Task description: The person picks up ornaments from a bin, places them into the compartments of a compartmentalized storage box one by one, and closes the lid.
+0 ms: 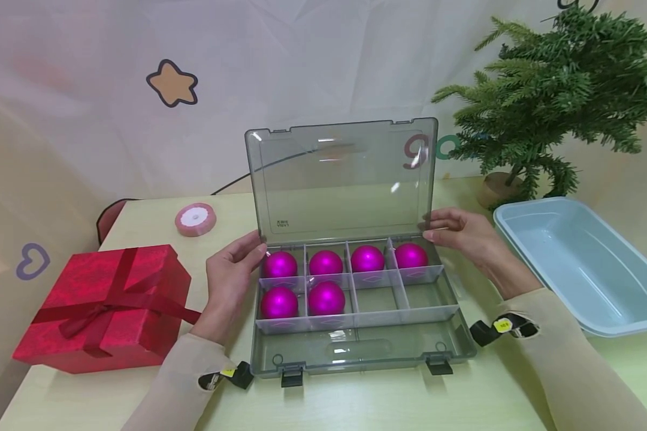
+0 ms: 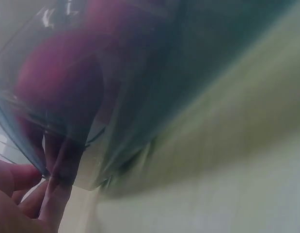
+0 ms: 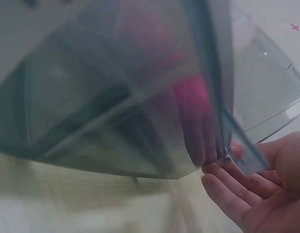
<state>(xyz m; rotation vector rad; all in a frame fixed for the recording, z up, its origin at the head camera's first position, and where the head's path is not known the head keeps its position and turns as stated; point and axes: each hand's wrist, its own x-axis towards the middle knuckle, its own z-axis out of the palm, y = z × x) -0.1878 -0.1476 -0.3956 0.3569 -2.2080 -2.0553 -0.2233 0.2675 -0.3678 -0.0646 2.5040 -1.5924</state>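
A clear grey plastic compartment box (image 1: 399, 347) is in front of me, its see-through lid (image 1: 339, 191) standing up at the back. Shiny magenta balls (image 1: 326, 298) fill the back row of cells and the two left cells of the middle row. My left hand (image 1: 230, 272) grips the box's back left corner, thumb at the rim. At the back right corner, my right hand (image 1: 460, 236) holds the box near the hinge. Both wrist views show fingers (image 2: 57, 204) reaching beneath the box, with the tabletop in sight below its edge.
A red gift box (image 1: 113, 305) with a ribbon sits left, below a pink ribbon roll (image 1: 195, 219). On the right are a pale blue plastic basin (image 1: 587, 263) and, behind it, a small artificial fir tree (image 1: 566, 90) in a pot. A printed cloth hangs behind the table.
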